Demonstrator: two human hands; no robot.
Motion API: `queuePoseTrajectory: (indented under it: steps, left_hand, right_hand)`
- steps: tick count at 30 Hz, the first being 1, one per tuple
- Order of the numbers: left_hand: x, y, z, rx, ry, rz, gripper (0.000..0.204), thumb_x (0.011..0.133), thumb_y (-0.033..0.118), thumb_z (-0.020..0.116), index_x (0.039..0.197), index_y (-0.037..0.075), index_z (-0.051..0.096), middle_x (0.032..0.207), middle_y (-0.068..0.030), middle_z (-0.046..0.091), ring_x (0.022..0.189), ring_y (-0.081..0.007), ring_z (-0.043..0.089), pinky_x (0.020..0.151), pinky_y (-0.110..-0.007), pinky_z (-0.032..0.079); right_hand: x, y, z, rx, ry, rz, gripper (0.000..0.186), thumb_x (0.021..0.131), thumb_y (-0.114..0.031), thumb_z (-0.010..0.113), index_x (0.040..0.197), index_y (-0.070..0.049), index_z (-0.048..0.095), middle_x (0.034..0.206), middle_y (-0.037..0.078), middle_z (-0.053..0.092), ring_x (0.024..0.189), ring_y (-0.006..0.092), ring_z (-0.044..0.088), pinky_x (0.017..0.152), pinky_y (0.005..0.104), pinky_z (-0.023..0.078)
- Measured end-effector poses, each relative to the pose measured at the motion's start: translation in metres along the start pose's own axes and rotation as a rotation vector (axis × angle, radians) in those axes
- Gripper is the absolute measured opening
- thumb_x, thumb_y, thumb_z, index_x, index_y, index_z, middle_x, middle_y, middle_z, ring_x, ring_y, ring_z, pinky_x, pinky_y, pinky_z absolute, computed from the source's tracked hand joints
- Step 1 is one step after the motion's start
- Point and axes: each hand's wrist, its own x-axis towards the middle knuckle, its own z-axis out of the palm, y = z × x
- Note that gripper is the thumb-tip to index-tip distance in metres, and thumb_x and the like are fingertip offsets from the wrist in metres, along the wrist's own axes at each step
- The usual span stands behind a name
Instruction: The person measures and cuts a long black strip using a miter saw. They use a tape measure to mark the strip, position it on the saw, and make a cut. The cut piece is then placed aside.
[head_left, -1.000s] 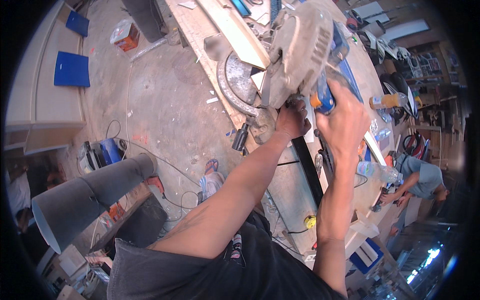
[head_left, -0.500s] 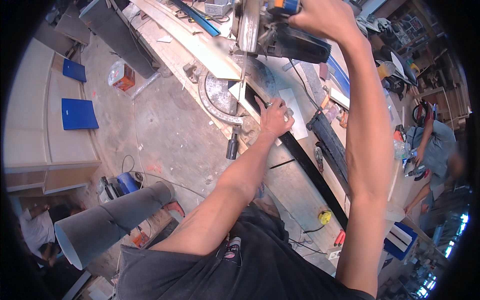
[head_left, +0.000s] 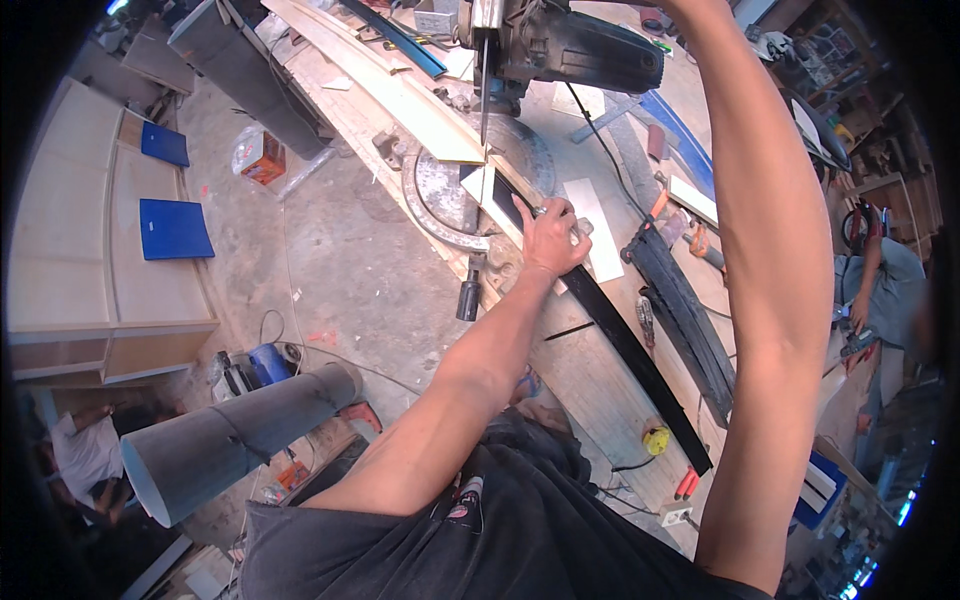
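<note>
My left hand (head_left: 550, 238) is closed on a long black strip (head_left: 640, 365) lying on a board in the mitre saw bed, with its fingers just right of the pale wedge-shaped piece at the strip's upper end (head_left: 480, 190). The saw head (head_left: 570, 55) is raised, its blade standing edge-on above the round metal turntable (head_left: 430, 200). My right forearm (head_left: 760, 250) reaches up past the saw to the top edge; only a sliver of my right hand (head_left: 665, 8) shows, so its fingers are hidden. A pale moulding (head_left: 400, 100) extends left of the blade.
Tools, a screwdriver (head_left: 646, 318), offcuts and a yellow tape measure (head_left: 656, 440) lie on the bench. A grey cylinder (head_left: 230, 440) is at lower left, beside cables. Cabinets (head_left: 80, 250) stand left. A co-worker (head_left: 880, 290) bends at the right; another person (head_left: 85, 450) is at lower left.
The saw head has risen from low over the bed to raised, my right hand going up with it and mostly out of frame. My left hand stays on the black strip.
</note>
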Motion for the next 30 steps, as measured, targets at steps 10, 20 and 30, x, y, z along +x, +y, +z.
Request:
queuePoseTrajectory:
  steps: [10, 20, 30]
  left_hand:
    - [0.000, 0.002, -0.001, 0.017, -0.020, -0.020, 0.031, 0.077, 0.033, 0.075, 0.090, 0.004, 0.078, 0.114, -0.0052, 0.063, 0.132, -0.0313, 0.057, 0.126, -0.082, 0.003]
    - [0.001, 0.003, 0.000, 0.071, -0.028, -0.022, 0.036, 0.078, 0.035, 0.076, 0.096, 0.003, 0.080, 0.118, -0.0072, 0.065, 0.134, -0.0315, 0.059, 0.125, -0.082, 0.003]
    - [0.001, 0.003, 0.001, 0.051, -0.008, -0.010, 0.034, 0.082, 0.037, 0.075, 0.093, 0.005, 0.077, 0.119, -0.0077, 0.066, 0.134, -0.0339, 0.059, 0.124, -0.083, 0.004]
  right_hand:
    - [0.015, 0.023, 0.001, -0.029, 0.049, -0.120, 0.056, 0.076, -0.039, 0.087, 0.125, -0.016, 0.074, 0.115, 0.015, 0.079, 0.111, 0.0377, 0.074, 0.092, 0.0504, 0.060]
    - [-0.247, 0.060, 0.093, 0.445, 0.411, 0.243, 0.078, 0.082, -0.036, 0.090, 0.145, -0.004, 0.059, 0.137, 0.024, 0.066, 0.123, 0.0407, 0.065, 0.101, 0.0493, 0.052]
    - [-0.495, -0.007, 0.185, 0.231, -0.532, 0.695, 0.072, 0.084, -0.055, 0.087, 0.129, -0.004, 0.063, 0.110, 0.024, 0.076, 0.105, 0.0437, 0.074, 0.087, 0.0539, 0.058]
